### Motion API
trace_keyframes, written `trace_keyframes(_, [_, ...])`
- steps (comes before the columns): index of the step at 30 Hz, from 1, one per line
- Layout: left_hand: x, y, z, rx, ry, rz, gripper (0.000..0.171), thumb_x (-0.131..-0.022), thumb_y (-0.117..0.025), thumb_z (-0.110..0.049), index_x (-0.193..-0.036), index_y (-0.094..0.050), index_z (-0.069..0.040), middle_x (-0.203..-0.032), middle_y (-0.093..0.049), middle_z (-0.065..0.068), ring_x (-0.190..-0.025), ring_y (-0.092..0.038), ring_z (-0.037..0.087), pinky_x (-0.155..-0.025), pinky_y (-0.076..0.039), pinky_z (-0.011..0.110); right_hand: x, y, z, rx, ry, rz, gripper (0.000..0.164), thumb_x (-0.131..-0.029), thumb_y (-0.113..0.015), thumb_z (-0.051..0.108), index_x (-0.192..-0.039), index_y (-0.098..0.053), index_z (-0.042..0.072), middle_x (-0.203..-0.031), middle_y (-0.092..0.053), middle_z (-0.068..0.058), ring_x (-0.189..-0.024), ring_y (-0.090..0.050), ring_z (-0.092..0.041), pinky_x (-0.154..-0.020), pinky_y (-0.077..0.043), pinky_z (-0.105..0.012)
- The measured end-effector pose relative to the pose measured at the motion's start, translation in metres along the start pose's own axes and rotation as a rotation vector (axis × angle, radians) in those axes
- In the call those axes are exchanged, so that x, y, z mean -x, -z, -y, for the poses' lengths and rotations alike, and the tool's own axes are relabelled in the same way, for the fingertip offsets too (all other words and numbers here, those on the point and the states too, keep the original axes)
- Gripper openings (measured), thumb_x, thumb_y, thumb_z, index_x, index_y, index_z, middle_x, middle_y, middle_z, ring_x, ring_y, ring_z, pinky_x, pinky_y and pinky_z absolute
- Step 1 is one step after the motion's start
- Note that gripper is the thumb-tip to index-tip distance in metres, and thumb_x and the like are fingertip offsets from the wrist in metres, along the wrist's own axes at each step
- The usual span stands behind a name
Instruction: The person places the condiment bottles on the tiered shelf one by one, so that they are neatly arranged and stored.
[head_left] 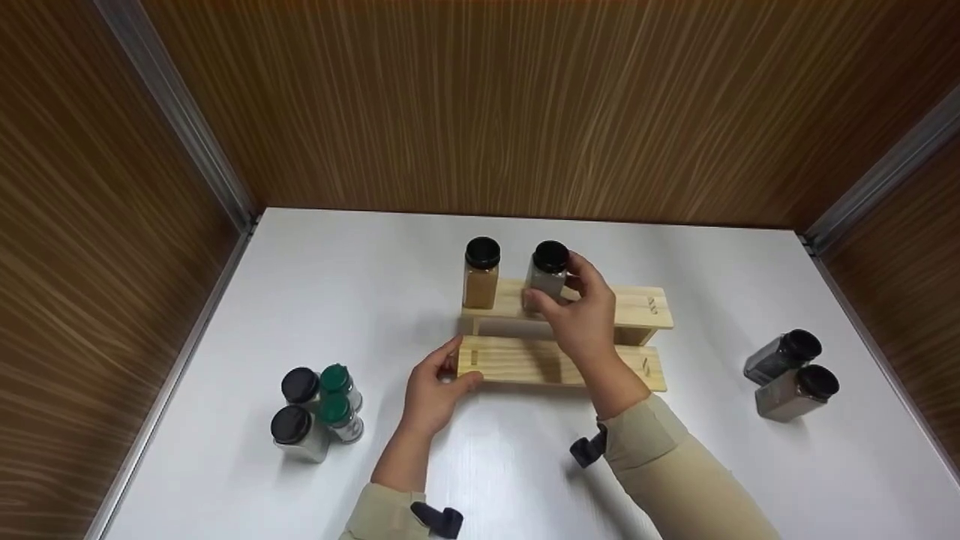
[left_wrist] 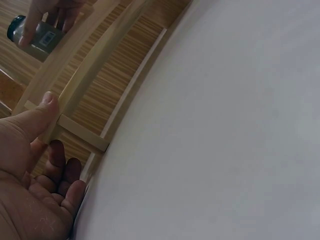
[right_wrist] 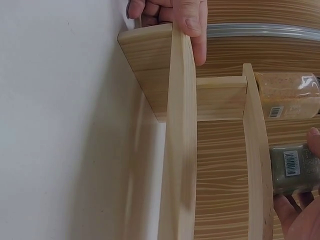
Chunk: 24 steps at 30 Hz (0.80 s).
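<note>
A two-step wooden rack (head_left: 525, 361) stands mid-table. My left hand (head_left: 433, 394) grips the left end of its lower step, thumb (left_wrist: 42, 107) on top and fingers beneath in the left wrist view. On the upper step, my right hand (head_left: 581, 315) holds a black-capped spice jar (head_left: 547, 274) of greyish-green contents, thumb on one side and fingers on the other. The jar (right_wrist: 292, 167) is upright, its base right at the board in the right wrist view. To its left on the same step stands another black-capped jar (head_left: 481, 277) with orange-brown contents.
At the left of the white table (head_left: 360, 285) are two black-capped jars (head_left: 304, 439) and two smaller green-capped jars (head_left: 345, 424). Two more black-capped jars (head_left: 787, 397) stand at the right. Wood-grain panels (head_left: 480, 112) enclose the back and sides.
</note>
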<state>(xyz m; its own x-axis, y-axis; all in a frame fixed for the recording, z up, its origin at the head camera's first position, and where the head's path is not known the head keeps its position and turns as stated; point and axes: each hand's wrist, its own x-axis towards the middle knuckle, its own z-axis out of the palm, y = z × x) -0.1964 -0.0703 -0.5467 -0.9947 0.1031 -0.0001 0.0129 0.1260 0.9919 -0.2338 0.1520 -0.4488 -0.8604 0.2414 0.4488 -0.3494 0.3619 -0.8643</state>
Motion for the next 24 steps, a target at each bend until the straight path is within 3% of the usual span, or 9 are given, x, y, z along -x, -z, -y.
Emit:
trace_keyframes(8, [-0.002, -0.004, 0.001, 0.000, -0.015, 0.006, 0.072, -0.085, -0.090, -0.009, -0.149, -0.058, 0.001, -0.100, -0.068, 0.009, -0.094, -0.060, 0.020, -0.082, -0.050, 0.029, 0.001, 0.005, 0.001, -0.003, -0.015, -0.005, 0.064, -0.078, -0.093, -0.003, -0.135, -0.064, -0.005, -0.128, -0.067, -0.019, -0.107, -0.067, -0.034, -0.086, -0.060, -0.029])
trace_keyframes(15, [-0.002, 0.001, 0.001, -0.018, -0.023, 0.018, 0.073, -0.086, -0.089, -0.010, -0.150, -0.056, 0.003, -0.100, -0.069, 0.010, -0.095, -0.060, 0.021, -0.083, -0.050, 0.030, 0.014, 0.014, 0.002, 0.012, -0.029, -0.027, 0.080, -0.074, -0.096, -0.003, -0.143, -0.056, -0.005, -0.137, -0.062, -0.021, -0.125, -0.060, -0.037, -0.099, -0.056, -0.052])
trace_keyframes(19, [-0.001, 0.003, 0.001, -0.016, 0.002, 0.013, 0.072, -0.087, -0.089, -0.010, -0.150, -0.057, 0.000, -0.101, -0.068, 0.009, -0.096, -0.060, 0.022, -0.083, -0.050, 0.030, 0.026, 0.025, 0.004, 0.035, 0.040, -0.074, 0.084, -0.071, -0.097, -0.002, -0.143, -0.055, -0.005, -0.139, -0.061, -0.021, -0.133, -0.056, -0.038, -0.104, -0.051, -0.057])
trace_keyframes(24, [0.000, 0.007, 0.003, -0.002, 0.016, -0.002, 0.073, -0.087, -0.089, -0.008, -0.151, -0.056, -0.002, -0.100, -0.069, 0.008, -0.096, -0.061, 0.022, -0.084, -0.050, 0.031, 0.035, 0.044, 0.005, 0.050, 0.170, -0.149, 0.082, -0.069, -0.097, -0.007, -0.140, -0.056, -0.007, -0.138, -0.060, -0.020, -0.135, -0.055, -0.030, -0.109, -0.049, -0.046])
